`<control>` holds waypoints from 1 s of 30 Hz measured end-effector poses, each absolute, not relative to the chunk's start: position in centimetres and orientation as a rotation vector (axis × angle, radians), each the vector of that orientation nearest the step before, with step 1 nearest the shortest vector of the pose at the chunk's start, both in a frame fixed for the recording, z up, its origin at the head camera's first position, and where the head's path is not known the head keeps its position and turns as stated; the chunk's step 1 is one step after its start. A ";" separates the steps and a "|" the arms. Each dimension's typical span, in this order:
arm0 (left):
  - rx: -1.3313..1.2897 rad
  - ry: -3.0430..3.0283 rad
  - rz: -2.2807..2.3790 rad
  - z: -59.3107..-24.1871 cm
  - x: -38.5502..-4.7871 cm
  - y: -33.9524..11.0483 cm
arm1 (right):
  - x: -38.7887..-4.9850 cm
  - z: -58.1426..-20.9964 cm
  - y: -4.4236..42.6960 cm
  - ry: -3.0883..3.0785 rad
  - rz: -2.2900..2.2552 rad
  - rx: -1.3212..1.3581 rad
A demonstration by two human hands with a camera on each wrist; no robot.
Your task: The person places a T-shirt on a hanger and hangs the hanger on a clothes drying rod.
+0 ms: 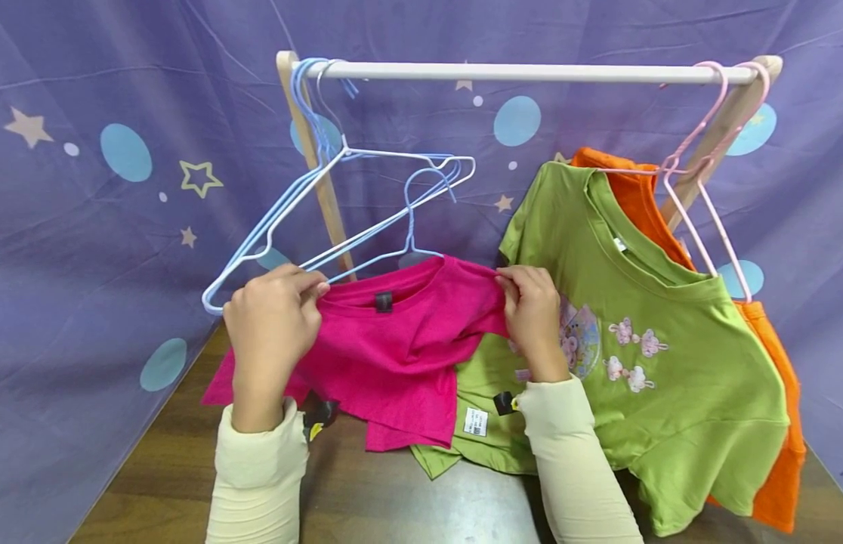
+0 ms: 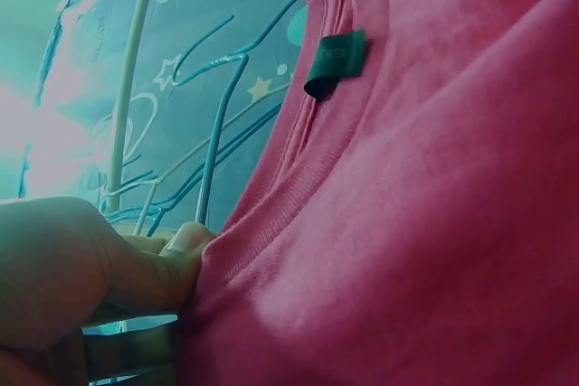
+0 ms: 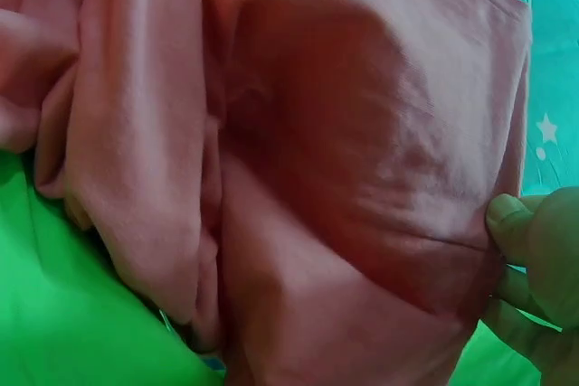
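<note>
A bright pink T-shirt (image 1: pixel 387 347) with a dark neck label is held up by both hands. My left hand (image 1: pixel 275 325) pinches its neckline at the left shoulder, thumb on the front in the left wrist view. At the shirt's other shoulder, my right hand (image 1: pixel 532 313) pinches the cloth near the sleeve. A blue hanger (image 1: pixel 412 219) sits inside the shirt; its hook and part of its arms rise out of the collar, the rest is hidden by cloth. In the left wrist view the collar (image 2: pixel 298 160) runs away from my thumb.
A white rail (image 1: pixel 517 72) on wooden posts stands behind. Blue and white hangers (image 1: pixel 285 204) hang at its left end. On pink hangers (image 1: pixel 693 151) at the right hang a green T-shirt (image 1: pixel 673 408) and an orange garment (image 1: pixel 778 453). Below is a brown wooden table (image 1: pixel 367 499).
</note>
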State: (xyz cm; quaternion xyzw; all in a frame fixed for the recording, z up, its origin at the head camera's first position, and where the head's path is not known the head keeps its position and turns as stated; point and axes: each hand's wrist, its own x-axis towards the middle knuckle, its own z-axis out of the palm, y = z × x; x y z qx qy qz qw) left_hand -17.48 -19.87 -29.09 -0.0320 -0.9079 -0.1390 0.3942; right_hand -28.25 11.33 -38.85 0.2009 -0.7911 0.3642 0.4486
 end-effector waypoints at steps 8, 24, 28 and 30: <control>-0.095 -2.326 -0.368 -29.1 -17.5 -19.7 | -28.3 -39.0 11.9 -2.049 0.869 0.499; -0.312 -2.187 -0.368 -29.6 -18.3 -18.8 | -27.9 -38.5 11.7 -1.951 0.832 0.463; -0.350 -2.192 -0.366 -29.8 -18.4 -18.5 | -27.9 -38.4 11.7 -1.951 0.827 0.466; -0.351 -2.198 -0.358 -29.8 -18.5 -18.3 | -27.9 -38.4 11.6 -1.954 0.827 0.467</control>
